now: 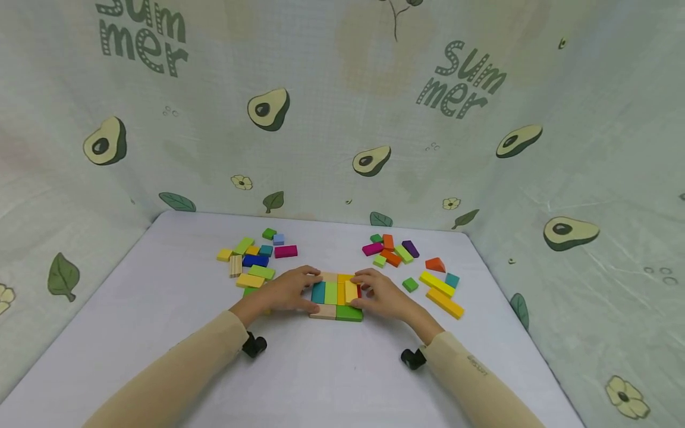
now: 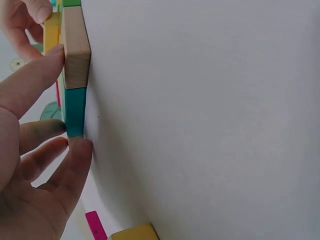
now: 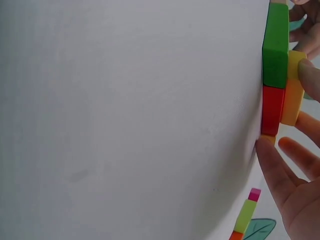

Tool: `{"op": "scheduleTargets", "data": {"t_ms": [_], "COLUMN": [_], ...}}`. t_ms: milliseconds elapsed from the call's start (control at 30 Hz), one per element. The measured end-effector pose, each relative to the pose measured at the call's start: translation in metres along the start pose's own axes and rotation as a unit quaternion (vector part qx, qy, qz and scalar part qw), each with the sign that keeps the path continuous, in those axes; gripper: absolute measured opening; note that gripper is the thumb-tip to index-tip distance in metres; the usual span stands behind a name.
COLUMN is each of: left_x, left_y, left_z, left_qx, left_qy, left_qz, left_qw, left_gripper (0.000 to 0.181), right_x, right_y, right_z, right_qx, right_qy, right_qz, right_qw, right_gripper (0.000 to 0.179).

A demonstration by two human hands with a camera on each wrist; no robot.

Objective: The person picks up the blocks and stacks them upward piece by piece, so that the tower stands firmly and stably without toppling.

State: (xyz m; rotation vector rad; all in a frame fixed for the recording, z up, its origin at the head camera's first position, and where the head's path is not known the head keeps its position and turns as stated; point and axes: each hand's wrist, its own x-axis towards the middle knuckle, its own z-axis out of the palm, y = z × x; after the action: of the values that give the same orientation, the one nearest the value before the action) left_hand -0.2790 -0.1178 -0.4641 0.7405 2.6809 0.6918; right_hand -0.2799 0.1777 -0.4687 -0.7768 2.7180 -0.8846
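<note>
In front of me, wooden blocks lie side by side in a flat rectangle. A beige block (image 1: 323,312) and a green block (image 1: 349,313) form its near edge, with a teal block (image 1: 318,292), a lime block (image 1: 330,293) and a red block (image 3: 272,110) behind them. My right hand (image 1: 381,295) pinches a yellow block (image 1: 350,292) between thumb and fingers, on top of the rectangle's right part. The other right fingers reach to the far right corner. At the left end, my left hand (image 1: 291,289) touches the rectangle, thumb by the beige block and relaxed fingers toward the far side.
Loose blocks lie behind and left of my left hand, among them a blue block (image 1: 255,260) and a magenta block (image 1: 286,251). More are scattered back right, with a red-orange triangular block (image 1: 436,264) and a long yellow block (image 1: 445,303). A printed cloth (image 1: 321,196) hangs behind the table.
</note>
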Motion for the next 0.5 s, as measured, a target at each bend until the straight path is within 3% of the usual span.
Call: {"op": "scheduleTargets", "data": {"t_ms": [333, 500], "left_x": [0.001, -0.005], "left_y": [-0.001, -0.015], "left_z": [-0.004, -0.016], "left_qx": [-0.007, -0.017], "left_qy": [0.005, 0.033], "left_qz": [-0.002, 0.0], "left_qw": [1.0, 0.9993], "left_gripper": [0.079, 0.073], "right_x": [0.0, 0.0], "right_y": [-0.002, -0.002], "right_z": [0.0, 0.001], "right_qx": [-0.001, -0.001], "right_qy": [-0.002, -0.001], "right_qz": [0.002, -0.001], "right_qw": [1.0, 1.0], "right_gripper": [0.054, 0.053]}}
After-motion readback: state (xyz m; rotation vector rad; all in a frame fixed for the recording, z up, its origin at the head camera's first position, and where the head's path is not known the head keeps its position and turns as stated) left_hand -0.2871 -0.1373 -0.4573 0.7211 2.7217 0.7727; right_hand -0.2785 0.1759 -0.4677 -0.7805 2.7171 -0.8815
